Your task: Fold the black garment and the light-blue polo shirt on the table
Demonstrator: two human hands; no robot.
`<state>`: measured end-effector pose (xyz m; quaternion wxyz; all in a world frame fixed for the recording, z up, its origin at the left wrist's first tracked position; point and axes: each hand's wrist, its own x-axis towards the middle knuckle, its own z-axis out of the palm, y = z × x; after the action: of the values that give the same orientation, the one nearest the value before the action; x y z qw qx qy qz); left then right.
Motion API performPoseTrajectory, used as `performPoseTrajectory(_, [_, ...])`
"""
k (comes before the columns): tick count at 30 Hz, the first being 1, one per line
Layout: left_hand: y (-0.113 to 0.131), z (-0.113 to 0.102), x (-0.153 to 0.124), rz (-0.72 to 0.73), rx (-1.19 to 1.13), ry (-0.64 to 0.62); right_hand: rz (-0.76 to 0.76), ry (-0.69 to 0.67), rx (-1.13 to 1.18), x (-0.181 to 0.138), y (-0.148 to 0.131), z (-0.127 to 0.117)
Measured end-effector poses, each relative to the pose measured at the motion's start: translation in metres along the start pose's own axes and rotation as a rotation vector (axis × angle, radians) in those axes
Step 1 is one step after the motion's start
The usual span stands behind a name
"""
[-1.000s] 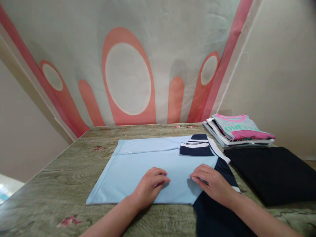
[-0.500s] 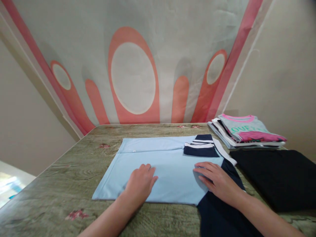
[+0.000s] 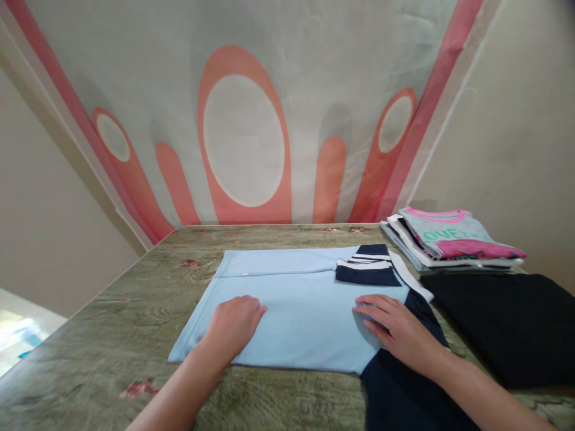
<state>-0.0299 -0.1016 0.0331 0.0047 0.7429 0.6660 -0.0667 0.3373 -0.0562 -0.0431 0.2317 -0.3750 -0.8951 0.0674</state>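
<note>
A light blue shirt with navy sleeves lies spread on the table, its collar end to the right. Its far side is folded over, and one striped navy sleeve is doubled back on top. The other navy sleeve stretches toward me off the near right corner. My left hand rests palm down on the left half of the shirt, thumb apart, fingertips partly hidden. On the right half, beside the navy shoulder, my right hand lies open with fingers spread. Neither hand grips the cloth.
A stack of folded clothes with a grey and pink shirt on top stands at the back right. Nearer, a folded black garment lies on the wood-patterned table. Behind the table rises a wall with a pink and grey backdrop.
My left hand has slid left across the shirt. My right hand stays at the same spot, and the shirt keeps its shape.
</note>
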Motion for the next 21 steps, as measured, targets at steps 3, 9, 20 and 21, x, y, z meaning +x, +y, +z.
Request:
performPoseTrajectory(3, [-0.004, 0.007, 0.005, -0.025, -0.008, 0.051, 0.0, -0.007, -0.002, 0.0, 0.0, 0.0])
performPoseTrajectory(9, [-0.03, 0.026, 0.01, -0.174, -0.05, -0.112, 0.0, -0.008, 0.007, 0.0, 0.0, -0.001])
performPoseTrajectory(20, [-0.082, 0.011, -0.033, -0.219, 0.029, -0.202, 0.011, -0.022, 0.008, -0.001, 0.001, 0.0])
performPoseTrajectory(21, [-0.078, 0.008, -0.031, -0.2, 0.031, -0.166, 0.012, -0.02, 0.007, -0.001, 0.0, 0.0])
